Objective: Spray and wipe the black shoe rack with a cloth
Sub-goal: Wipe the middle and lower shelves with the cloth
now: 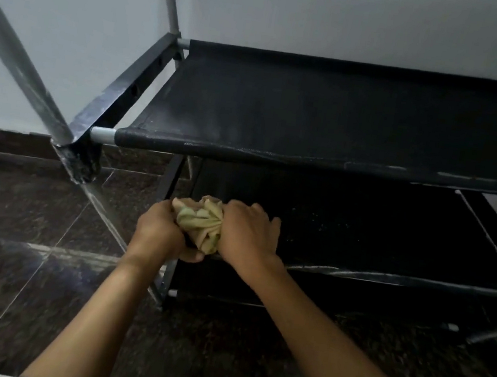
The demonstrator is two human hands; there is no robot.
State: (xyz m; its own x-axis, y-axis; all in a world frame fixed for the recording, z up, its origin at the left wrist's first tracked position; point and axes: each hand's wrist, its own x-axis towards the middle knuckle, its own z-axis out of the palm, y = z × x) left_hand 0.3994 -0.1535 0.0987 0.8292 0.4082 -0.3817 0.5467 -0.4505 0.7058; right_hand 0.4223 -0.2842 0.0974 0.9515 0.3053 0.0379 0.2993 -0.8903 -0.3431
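Head view: our left hand (161,230) and right hand (247,235) both gripped the bunched cloth (201,223) at the lower shelf's (392,239) front-left corner, possibly wringing it; we should spread it flat first.

Two bare forearms — left hand (159,230), right hand (249,232) — pale grey sleeve edge at right elbow

single head view, worn on person's head, looks forward and steeply down. close to shoe rack (330,110) standing against wall (327,15); forearms enter from bottom edge, floor (17,205) fills lower left. wide-angle lens bends edges.
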